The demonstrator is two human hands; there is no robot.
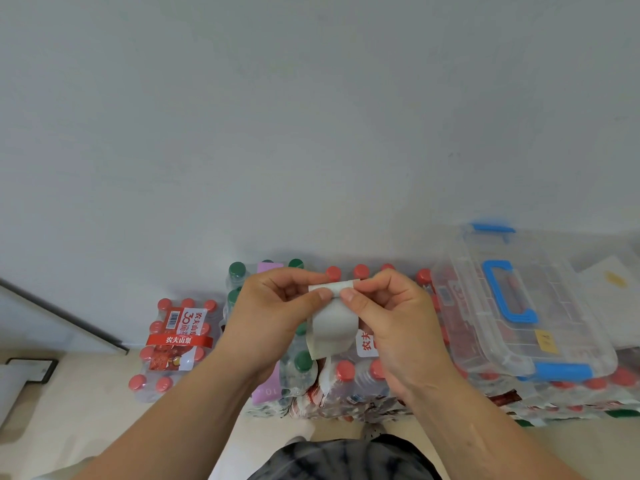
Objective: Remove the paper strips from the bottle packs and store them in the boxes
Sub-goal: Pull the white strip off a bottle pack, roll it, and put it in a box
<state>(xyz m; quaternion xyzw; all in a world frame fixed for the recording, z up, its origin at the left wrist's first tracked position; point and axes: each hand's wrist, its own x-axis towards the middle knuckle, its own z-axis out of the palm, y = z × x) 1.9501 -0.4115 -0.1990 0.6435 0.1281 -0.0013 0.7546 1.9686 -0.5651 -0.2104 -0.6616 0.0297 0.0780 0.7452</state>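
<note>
A pale paper strip (333, 322) hangs folded between my hands above the stacked bottle packs. My left hand (273, 313) pinches its top edge with thumb and fingers, and my right hand (391, 317) pinches the same edge from the other side. Below them lie a green-capped pack (298, 367) with a pink strip (266, 389) and a red-capped pack (349, 379). A further red-capped pack (173, 344) with a red band (179, 339) stands on the floor at the left. A clear box with blue handle and latches (519, 306) sits on packs at the right, lid closed.
A white wall rises behind the packs. Beige floor lies at the lower left, with a dark-framed object (33, 370) near the left edge. White sheets (613, 285) with a yellow mark lie at the far right. My feet and dark clothing show at the bottom.
</note>
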